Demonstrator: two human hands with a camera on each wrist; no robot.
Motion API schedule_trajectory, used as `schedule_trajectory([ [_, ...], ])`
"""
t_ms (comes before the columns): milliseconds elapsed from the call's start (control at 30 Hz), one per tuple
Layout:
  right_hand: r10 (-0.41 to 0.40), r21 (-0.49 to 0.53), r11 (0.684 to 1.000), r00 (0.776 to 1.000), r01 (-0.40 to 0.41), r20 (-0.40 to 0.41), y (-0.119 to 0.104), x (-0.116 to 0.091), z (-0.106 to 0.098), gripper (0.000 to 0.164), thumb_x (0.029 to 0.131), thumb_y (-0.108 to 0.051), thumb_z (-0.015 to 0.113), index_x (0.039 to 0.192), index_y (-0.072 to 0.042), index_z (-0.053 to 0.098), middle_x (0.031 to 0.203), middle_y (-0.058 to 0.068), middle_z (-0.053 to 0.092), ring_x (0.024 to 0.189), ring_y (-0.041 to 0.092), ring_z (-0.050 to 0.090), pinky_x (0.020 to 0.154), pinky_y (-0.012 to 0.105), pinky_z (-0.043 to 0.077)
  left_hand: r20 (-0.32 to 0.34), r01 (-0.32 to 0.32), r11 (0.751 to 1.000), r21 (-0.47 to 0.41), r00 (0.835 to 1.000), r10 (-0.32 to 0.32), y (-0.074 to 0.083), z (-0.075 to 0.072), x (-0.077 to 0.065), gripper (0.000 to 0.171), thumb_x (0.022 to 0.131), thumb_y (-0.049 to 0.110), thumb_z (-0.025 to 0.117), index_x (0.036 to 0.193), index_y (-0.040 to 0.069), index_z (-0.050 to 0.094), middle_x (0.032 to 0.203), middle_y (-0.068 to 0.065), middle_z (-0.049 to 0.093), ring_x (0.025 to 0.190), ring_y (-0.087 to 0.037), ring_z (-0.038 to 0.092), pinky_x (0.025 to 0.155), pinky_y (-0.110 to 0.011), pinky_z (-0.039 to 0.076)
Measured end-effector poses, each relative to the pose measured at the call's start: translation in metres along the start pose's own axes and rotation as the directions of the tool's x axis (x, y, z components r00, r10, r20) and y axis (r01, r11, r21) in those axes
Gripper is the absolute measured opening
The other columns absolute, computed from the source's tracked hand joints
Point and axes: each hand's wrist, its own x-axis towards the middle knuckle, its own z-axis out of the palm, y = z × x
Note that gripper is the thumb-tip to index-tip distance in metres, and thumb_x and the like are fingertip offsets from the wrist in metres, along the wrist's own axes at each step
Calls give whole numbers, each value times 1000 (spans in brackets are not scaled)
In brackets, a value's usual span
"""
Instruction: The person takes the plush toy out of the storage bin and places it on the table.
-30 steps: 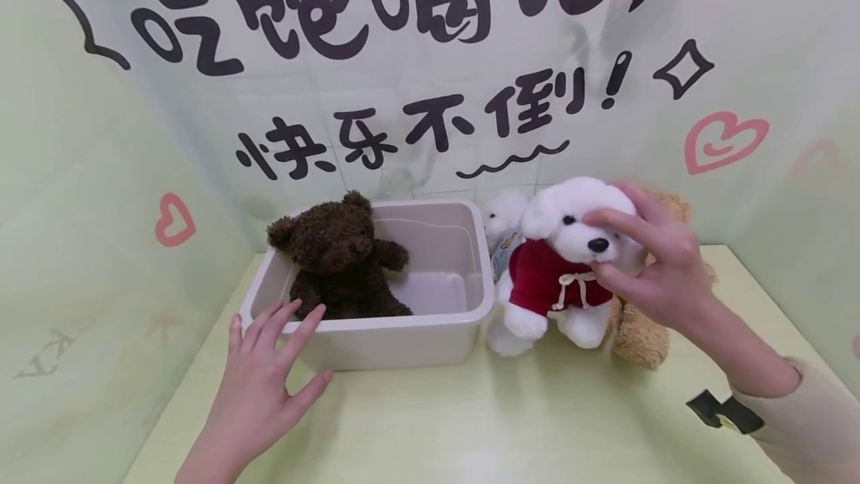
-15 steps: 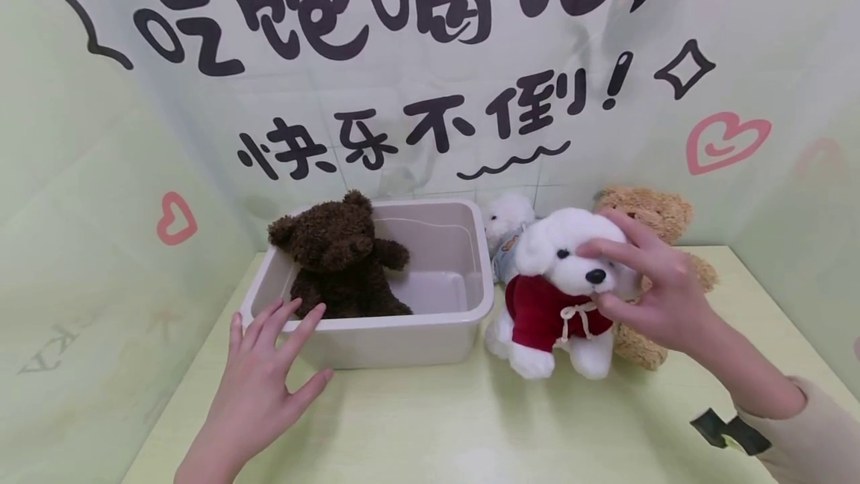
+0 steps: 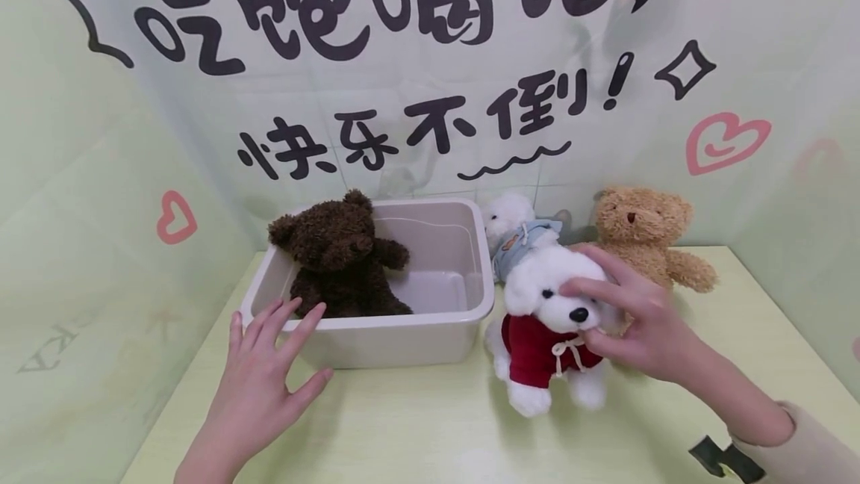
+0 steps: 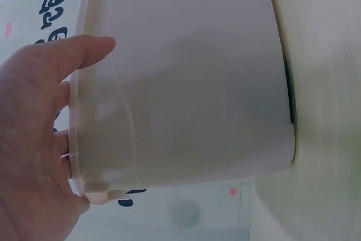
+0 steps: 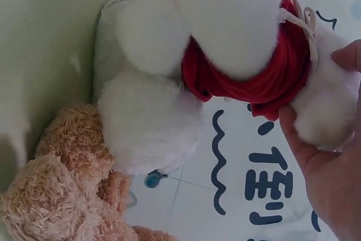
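A white plush dog (image 3: 564, 293) in a red hoodie (image 3: 531, 349) is held by the head in my right hand (image 3: 638, 327), thumb and fingers on either side of its face. The right wrist view shows the dog's hoodie (image 5: 248, 86) and the hand (image 5: 333, 179) at its head. My left hand (image 3: 262, 372) rests spread over the front rim of a light grey bin (image 3: 396, 342). In the left wrist view its thumb (image 4: 90, 50) is outside the bin wall (image 4: 192, 94), while the fingertips are hidden behind the rim. A dark brown teddy bear (image 3: 336, 245) sits in the bin's left part.
Behind the held dog, a white plush toy in a light blue top (image 3: 524, 241) leans beside the bin's right end. A tan teddy bear (image 3: 641, 222) sits at the back right of the table (image 3: 416, 432). A printed curtain (image 3: 403, 81) hangs behind and along both sides.
My right hand has brought the plush dog down and toward me, uncovering the tan bear and the blue-topped toy. My left hand and the bin have stayed in place.
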Motion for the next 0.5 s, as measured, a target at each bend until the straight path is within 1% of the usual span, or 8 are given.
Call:
schedule_trajectory([
  [133,-33,28,999,999,32,40,3,-8,-4,43,58,-6,61,100,-7,70,120,33,53,116,22,52,92,19,39,8,5,1000,3,1000,-5,0,1,0,85,70,39,75,146,27,39,139,-19,42,130,-40,32,104,-67,5],
  [267,-49,44,998,992,44,120,9,-21,-4,49,56,-6,63,105,-9,70,123,30,52,116,22,52,92,18,39,1,1,1000,2,1000,-1,0,1,-1,84,70,40,74,145,27,39,139,-19,42,130,-40,32,104,-68,6],
  [367,-30,31,999,985,25,167,13,-32,1,52,57,-6,64,108,-11,69,126,28,51,117,23,52,94,18,38,-7,-4,1000,2,1000,4,-1,2,0,83,71,41,73,145,27,39,138,-18,42,130,-39,32,103,-69,6],
  [500,17,-14,1000,981,-14,191,18,-41,7,50,62,-10,64,111,-13,67,130,25,50,120,24,50,96,18,35,-13,-9,1000,-1,1000,9,-1,3,0,82,71,41,71,145,27,39,138,-18,42,130,-39,32,104,-68,5],
])
